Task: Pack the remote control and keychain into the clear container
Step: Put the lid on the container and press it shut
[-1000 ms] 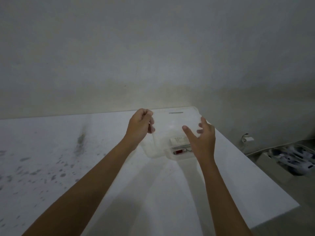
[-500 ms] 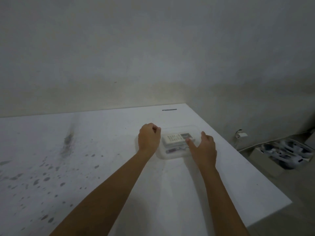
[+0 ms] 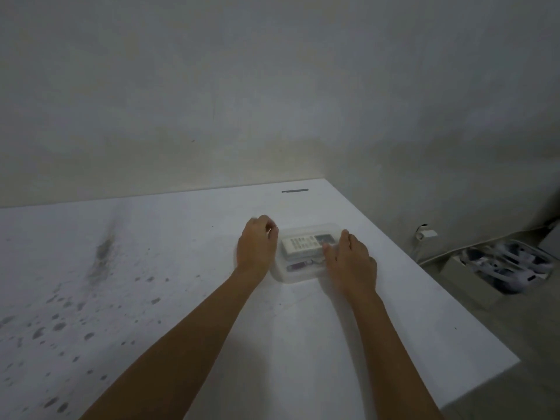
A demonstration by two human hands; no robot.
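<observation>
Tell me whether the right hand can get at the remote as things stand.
Probably not: the right hand rests on what looks like a clear lid over the container, with the remote underneath.

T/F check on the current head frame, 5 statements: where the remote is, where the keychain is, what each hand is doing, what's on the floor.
1. The remote control lies inside the clear container. True.
2. The keychain lies loose on the table, outside the container. False: it is in the container, on the side of the remote nearer the person.
3. The right hand rests on the right part of the container. True.
4. The left hand is raised well above the table. False: it is down at the container's left end, fingers curled.
5. A box of mixed items sits on the floor to the right of the table. True.
</observation>
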